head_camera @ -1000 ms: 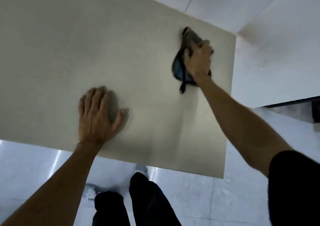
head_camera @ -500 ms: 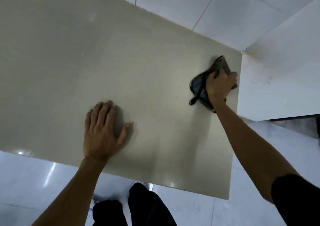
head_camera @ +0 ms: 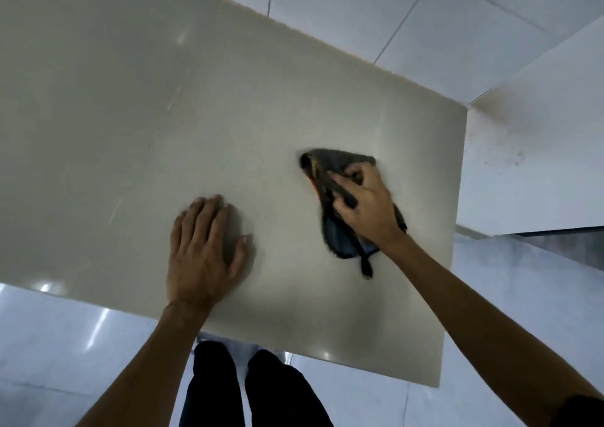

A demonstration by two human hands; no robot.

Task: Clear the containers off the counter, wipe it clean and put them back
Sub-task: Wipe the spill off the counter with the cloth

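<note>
Where the head view looks steeply down, a large pale beige, glossy rectangular worktop (head_camera: 130,116) is recorded across most of the field. White glazed wall tiles (head_camera: 343,11) are noted along its far edge. A pale grey polished floor (head_camera: 49,345) is seen below its near edge, with black trouser legs (head_camera: 212,390) standing against that edge.

The left hand (head_camera: 202,256) is laid flat, palm down, near the near edge. Its fingers are straight and close together, its thumb is spread, and nothing is held.

A crumpled dark grey cloth (head_camera: 340,165) with a blue underside is found on the worktop towards the right edge, about midway between the far and near edges. A thin dark tail of it trails towards the near edge. The cloth is pressed down and gripped by the right hand (head_camera: 362,204), with the fingers curled into its folds.
</note>
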